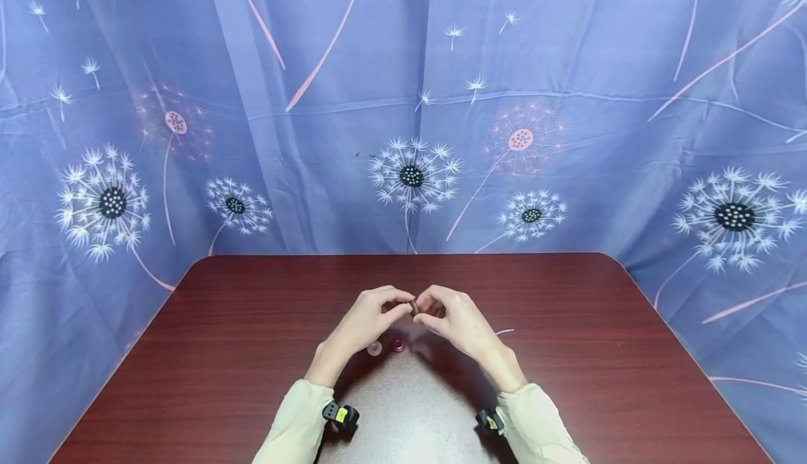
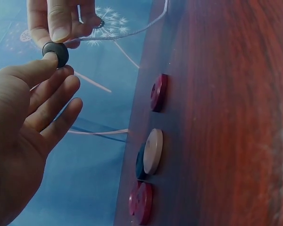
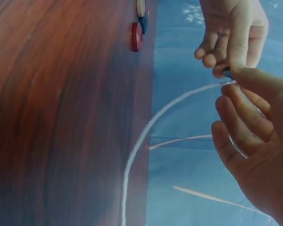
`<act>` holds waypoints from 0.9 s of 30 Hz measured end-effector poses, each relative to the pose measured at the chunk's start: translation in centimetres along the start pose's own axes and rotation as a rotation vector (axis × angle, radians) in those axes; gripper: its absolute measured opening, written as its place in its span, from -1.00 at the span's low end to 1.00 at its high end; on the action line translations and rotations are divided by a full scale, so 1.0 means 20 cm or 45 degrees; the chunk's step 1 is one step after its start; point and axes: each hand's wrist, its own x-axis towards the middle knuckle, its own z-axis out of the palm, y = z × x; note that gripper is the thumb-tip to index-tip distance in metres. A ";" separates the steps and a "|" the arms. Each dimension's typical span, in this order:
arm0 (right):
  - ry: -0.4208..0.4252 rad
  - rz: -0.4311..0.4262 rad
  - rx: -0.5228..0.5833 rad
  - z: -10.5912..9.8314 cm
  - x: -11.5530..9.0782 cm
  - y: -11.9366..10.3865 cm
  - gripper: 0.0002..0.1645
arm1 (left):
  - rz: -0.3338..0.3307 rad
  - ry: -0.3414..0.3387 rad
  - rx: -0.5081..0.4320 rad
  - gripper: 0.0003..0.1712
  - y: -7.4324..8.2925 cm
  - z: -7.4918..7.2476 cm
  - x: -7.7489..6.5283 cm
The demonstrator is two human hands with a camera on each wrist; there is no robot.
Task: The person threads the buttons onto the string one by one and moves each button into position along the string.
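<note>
My left hand (image 1: 368,318) pinches a dark round button (image 2: 57,53) between thumb and fingers, above the table. Fingertip to fingertip with it, my right hand (image 1: 459,320) pinches a white cord (image 3: 153,123) close to its end, right at the button's face. From the right fingers the cord curves away down to the tabletop. Whether the cord's tip passes through a hole of the button, I cannot tell. In the right wrist view the left fingers mostly cover the button.
Below the hands, loose buttons lie on the brown table (image 1: 252,352): a red one (image 2: 159,92), a beige one (image 2: 153,151) overlapping a teal one (image 2: 140,162), and a pair of red ones (image 2: 144,203). A blue dandelion-print curtain (image 1: 353,43) hangs behind the table.
</note>
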 end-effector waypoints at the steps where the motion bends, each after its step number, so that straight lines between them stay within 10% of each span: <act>1: -0.003 -0.003 0.002 0.00 0.00 0.00 -0.80 | -0.005 0.007 0.003 -0.83 0.00 0.00 0.00; 27: -0.169 0.028 -0.105 -0.03 -0.02 0.00 -0.69 | -0.032 -0.022 0.166 -0.94 -0.01 0.02 -0.02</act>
